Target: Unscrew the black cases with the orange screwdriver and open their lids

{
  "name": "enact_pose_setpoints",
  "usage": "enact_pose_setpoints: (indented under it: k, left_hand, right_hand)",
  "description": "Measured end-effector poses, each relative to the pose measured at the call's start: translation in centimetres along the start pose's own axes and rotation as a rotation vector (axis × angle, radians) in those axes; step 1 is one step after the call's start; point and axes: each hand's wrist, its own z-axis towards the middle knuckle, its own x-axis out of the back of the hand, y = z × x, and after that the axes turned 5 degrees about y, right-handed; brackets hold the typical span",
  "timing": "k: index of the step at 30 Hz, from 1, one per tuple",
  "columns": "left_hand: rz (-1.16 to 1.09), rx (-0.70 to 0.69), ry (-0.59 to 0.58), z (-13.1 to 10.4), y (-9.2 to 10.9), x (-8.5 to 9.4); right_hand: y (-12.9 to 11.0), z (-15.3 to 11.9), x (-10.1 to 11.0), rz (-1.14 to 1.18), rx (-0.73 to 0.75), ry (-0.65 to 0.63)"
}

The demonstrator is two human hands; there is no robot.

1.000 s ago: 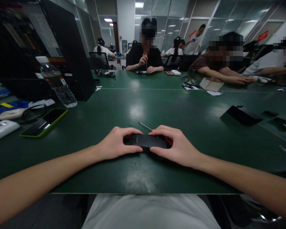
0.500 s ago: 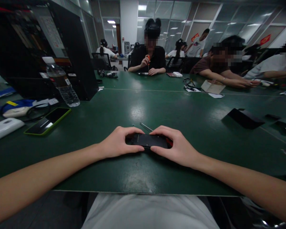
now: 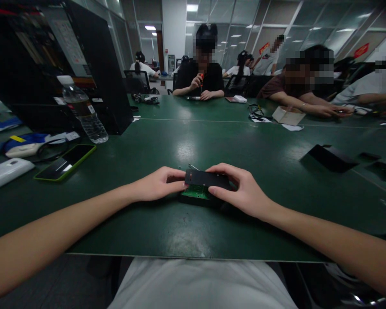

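In front of me on the table lies a small black case with a green circuit board showing inside. Its black cover is raised and tilted above the board. My right hand grips the cover's right part between thumb and fingers. At the left end, my left hand has its thumb and fingers closed on the cover's edge. Just behind the cover a thin metal shaft sticks out; the rest of it is hidden.
On the left stand a water bottle and a black computer case, with a green-edged phone nearby. A black box lies on the right. Across the green table a person holds an orange-handled screwdriver.
The black cover has come up off the case, exposing the green board. Both hands have moved slightly away from me with the cover.
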Motion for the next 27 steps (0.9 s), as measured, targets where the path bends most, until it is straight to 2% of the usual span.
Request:
enact_pose_setpoints:
  k: [4,10,12,15,19,23,27]
  left_hand:
    - [-0.068,0.040,0.054,0.2,0.5,-0.2]
    - [-0.240,0.007,0.198,0.0,0.4,-1.5]
    - [-0.183,-0.042,0.267,-0.1,0.1,-1.7]
    - [-0.003,-0.186,0.384,-0.3,0.0,-1.9]
    - [0.128,-0.315,0.451,-0.4,0.5,-2.1]
    - [0.022,-0.232,0.613,-0.4,0.9,-2.0]
    - [-0.282,-0.137,0.721,0.3,0.6,-1.6]
  right_hand:
    - [0.3,0.2,0.0,-0.008,0.007,0.006]
    - [0.4,0.2,0.0,-0.050,0.041,-0.004]
    - [0.4,0.3,0.0,-0.053,0.051,-0.016]
    - [0.3,0.4,-0.1,-0.051,0.065,-0.018]
    - [0.2,0.7,-0.2,-0.032,0.094,-0.026]
    - [0.3,0.7,-0.1,-0.072,0.152,-0.020]
    - [0.0,0.4,-0.1,-0.310,0.259,-0.159]
